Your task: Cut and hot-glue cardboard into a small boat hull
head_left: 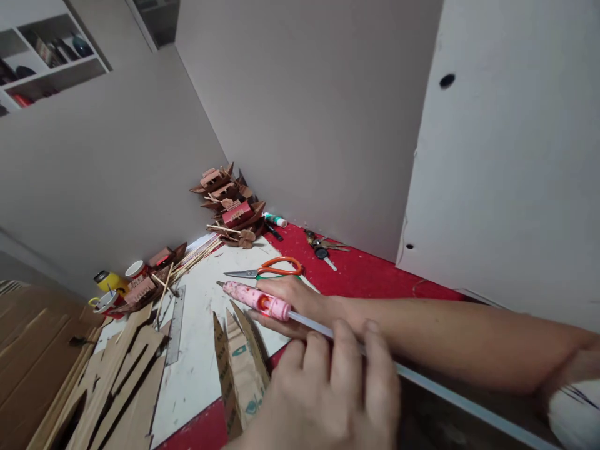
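- Right hand (293, 297): closed around the glue gun (255, 300), my forearm entering from the right.
- Glue gun: pink, spotted, held above the white board (194, 381); nozzle directed left, orange visible through the opening near its rear.
- Glue stick (435, 390): translucent white, seated in the rear of the gun and extending to the lower right.
- Left hand (328, 394): back toward me, fingers bent over the glue stick just behind the gun. The thumb is hidden; I cannot tell whether the fingers grip the stick.
- Cardboard strips (241, 369): three, pointed at the far end, positioned beside my left hand, below the gun.
- Scissors (257, 273): orange and green handles, lying just beyond my right hand, blades directed left.
- Ruler (175, 325): on the left part of the board, near the cardboard scraps (124, 381).
- Model boats (229, 209): piled at the far corner.
- Keys (323, 248): on the red tabletop (370, 275), near the wall (309, 125).
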Demonstrator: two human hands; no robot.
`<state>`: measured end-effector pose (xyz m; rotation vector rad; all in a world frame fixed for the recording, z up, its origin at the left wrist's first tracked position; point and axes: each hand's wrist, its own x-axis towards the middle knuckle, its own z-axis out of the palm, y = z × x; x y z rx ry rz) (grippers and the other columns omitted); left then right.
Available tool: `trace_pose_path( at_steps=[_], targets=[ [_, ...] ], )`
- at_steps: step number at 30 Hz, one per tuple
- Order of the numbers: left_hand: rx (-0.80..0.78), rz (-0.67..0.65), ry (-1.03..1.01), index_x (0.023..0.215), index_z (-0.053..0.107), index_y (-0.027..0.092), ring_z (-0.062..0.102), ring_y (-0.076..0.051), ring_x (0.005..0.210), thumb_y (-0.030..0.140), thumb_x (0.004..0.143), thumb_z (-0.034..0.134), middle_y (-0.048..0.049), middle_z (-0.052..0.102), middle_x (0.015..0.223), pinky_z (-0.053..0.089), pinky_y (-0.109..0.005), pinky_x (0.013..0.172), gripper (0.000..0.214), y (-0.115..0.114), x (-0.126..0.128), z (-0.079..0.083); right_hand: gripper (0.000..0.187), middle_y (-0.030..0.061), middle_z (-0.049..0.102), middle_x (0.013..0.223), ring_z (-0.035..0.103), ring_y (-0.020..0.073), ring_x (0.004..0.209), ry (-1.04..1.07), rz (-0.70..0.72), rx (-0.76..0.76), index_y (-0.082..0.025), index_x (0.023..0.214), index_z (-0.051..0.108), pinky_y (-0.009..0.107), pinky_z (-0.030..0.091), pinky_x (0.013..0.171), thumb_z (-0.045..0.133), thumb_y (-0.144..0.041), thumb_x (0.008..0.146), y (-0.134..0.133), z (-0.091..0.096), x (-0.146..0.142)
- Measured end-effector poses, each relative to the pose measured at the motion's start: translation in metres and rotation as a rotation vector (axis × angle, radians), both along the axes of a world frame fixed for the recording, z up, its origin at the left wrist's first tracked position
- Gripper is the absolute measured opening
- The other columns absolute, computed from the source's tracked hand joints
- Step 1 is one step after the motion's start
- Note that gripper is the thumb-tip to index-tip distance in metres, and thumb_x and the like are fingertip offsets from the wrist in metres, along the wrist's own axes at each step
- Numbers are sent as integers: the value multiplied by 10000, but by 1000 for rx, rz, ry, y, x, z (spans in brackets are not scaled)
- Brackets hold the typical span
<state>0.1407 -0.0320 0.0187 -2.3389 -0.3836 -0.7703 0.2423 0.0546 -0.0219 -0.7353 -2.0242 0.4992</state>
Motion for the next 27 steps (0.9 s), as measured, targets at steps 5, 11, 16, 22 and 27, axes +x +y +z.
trace_pose_path(
  at_steps=[5, 11, 16, 22, 27],
  targets=[
    [28, -19, -15, 1018, 659, 9, 729, -245, 650, 70, 845, 420, -170, 768, 843, 540, -318, 567, 301, 6, -7, 11, 233, -27, 449, 650, 363, 117, 572, -27, -152, 105, -213, 726, 393, 263, 301, 564, 555, -337, 837, 7, -7, -1],
    [-23, -54, -66, 1038, 624, 22, 721, -206, 615, 65, 901, 352, -141, 771, 821, 545, -287, 539, 307, 8, -15, 19, 253, -28, 425, 643, 361, 129, 568, -12, -194, 166, -232, 701, 326, 281, 286, 566, 555, -249, 809, 10, -12, -1],
    [-26, -82, -88, 1043, 621, 16, 712, -202, 622, 67, 899, 376, -138, 757, 811, 547, -289, 542, 288, 12, -16, 18, 266, -6, 462, 670, 404, 156, 608, -41, -175, 95, -239, 709, 320, 304, 327, 595, 576, -246, 783, 5, -8, -1],
    [-59, -34, -198, 1064, 601, 41, 692, -208, 595, 66, 893, 394, -125, 730, 770, 520, -298, 495, 270, 15, -16, 8, 228, 8, 502, 698, 430, 156, 616, -42, -183, 25, -223, 728, 390, 304, 369, 603, 597, -288, 795, 6, -12, -5],
    [-193, -47, -220, 1152, 579, 55, 711, -208, 698, 66, 870, 486, -144, 744, 904, 565, -298, 583, 298, 6, -19, -3, 221, 31, 553, 675, 485, 179, 620, 6, -115, -47, -204, 715, 488, 329, 428, 619, 643, -345, 787, -1, -5, -7]
  ],
)
